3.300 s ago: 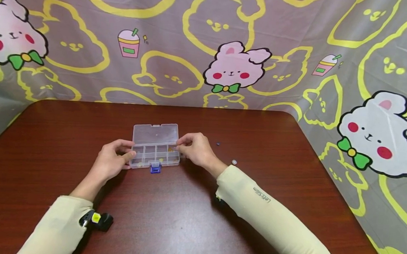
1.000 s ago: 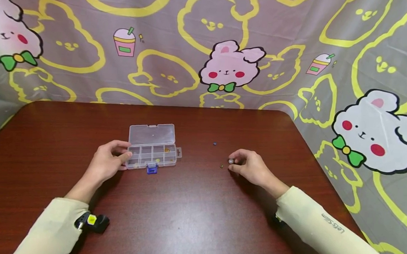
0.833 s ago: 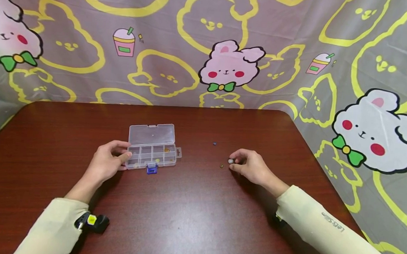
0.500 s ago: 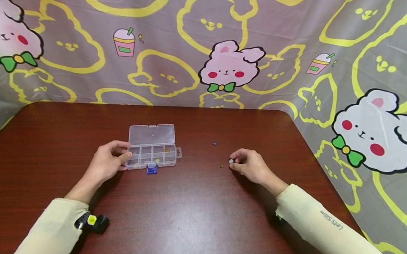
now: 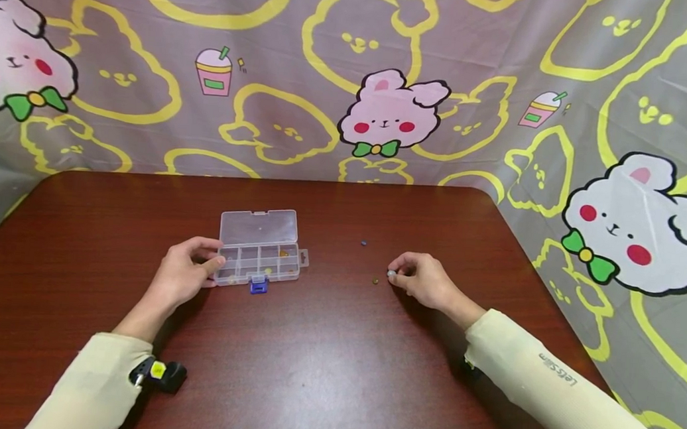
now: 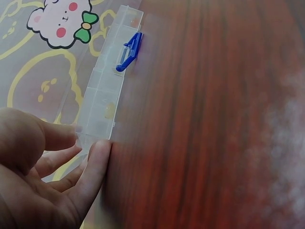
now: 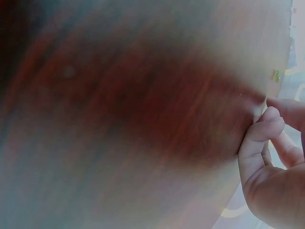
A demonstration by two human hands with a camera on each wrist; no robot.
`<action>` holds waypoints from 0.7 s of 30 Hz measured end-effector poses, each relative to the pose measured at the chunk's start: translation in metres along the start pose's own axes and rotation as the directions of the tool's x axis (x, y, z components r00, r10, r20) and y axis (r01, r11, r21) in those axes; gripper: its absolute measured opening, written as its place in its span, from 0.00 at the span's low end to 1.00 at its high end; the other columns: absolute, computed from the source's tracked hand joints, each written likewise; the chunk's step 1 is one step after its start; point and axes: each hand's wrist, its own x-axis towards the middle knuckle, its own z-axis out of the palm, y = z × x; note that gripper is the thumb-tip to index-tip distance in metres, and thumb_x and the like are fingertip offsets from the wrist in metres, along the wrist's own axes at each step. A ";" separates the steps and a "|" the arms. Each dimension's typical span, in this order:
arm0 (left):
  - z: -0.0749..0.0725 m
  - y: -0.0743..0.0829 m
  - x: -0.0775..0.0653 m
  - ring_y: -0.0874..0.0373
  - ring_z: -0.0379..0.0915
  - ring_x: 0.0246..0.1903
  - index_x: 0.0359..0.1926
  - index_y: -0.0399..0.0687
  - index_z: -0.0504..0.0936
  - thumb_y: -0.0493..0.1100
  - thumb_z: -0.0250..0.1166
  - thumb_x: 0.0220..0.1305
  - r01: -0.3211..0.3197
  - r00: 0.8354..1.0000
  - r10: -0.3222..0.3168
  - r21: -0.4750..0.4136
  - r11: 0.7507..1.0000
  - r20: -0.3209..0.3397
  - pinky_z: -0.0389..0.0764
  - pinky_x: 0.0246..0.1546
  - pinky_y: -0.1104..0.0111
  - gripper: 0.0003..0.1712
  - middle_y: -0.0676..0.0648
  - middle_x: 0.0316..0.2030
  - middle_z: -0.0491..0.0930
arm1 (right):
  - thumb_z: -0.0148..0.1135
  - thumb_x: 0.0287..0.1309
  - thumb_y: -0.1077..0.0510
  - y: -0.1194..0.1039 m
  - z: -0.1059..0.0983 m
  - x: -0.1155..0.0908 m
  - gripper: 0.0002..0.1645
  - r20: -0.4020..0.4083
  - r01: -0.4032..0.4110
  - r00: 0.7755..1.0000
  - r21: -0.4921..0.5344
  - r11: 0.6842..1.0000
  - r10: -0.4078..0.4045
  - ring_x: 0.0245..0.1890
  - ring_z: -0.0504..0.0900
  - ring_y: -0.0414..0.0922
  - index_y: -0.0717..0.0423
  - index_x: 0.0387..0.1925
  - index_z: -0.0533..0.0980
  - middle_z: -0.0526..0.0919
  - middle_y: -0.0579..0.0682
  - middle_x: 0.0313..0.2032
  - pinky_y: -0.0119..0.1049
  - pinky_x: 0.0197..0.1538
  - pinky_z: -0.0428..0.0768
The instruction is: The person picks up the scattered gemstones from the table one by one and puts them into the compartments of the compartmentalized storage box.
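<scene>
A clear plastic compartment box (image 5: 258, 262) stands on the table with its lid raised and its blue latch (image 5: 259, 286) hanging at the front. My left hand (image 5: 182, 271) grips the box's left end between thumb and fingers, as the left wrist view also shows. Small yellow and orange pieces lie in some compartments. To the right, my right hand (image 5: 431, 284) pinches a small pale bead (image 5: 391, 273) at the table surface, the bead partly hidden by the fingertips. A tiny green bead (image 5: 376, 281) lies just left of those fingertips.
A small blue bead (image 5: 364, 243) lies on the brown table (image 5: 309, 358) between box and right hand, farther back. A clear hanging tab (image 5: 304, 258) sticks out from the box's right end. A patterned curtain (image 5: 305, 72) closes off the back and right side.
My right hand has left the box's right end and moved right to the pale bead. Over the last second its thumb and fingers drew together on it. The left hand stays at the box.
</scene>
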 end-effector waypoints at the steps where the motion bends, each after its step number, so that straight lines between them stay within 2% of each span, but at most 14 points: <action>1: 0.000 0.000 0.000 0.55 0.77 0.27 0.60 0.29 0.74 0.32 0.61 0.71 -0.001 1.000 0.001 0.000 1.000 -0.001 0.86 0.27 0.70 0.20 0.32 0.44 0.76 | 0.69 0.61 0.64 0.000 0.000 0.000 0.04 -0.001 -0.001 1.000 -0.001 1.000 0.001 0.18 0.76 0.43 0.59 0.38 0.82 0.79 0.49 0.26 0.35 0.23 0.78; 21: -0.001 -0.001 0.001 0.53 0.78 0.30 0.61 0.31 0.74 0.33 0.61 0.71 0.005 1.000 -0.005 0.010 1.000 0.001 0.86 0.29 0.70 0.19 0.32 0.45 0.76 | 0.68 0.61 0.64 0.000 0.001 0.000 0.03 -0.013 -0.009 1.000 -0.008 1.000 0.009 0.17 0.76 0.42 0.58 0.37 0.82 0.79 0.48 0.24 0.35 0.23 0.78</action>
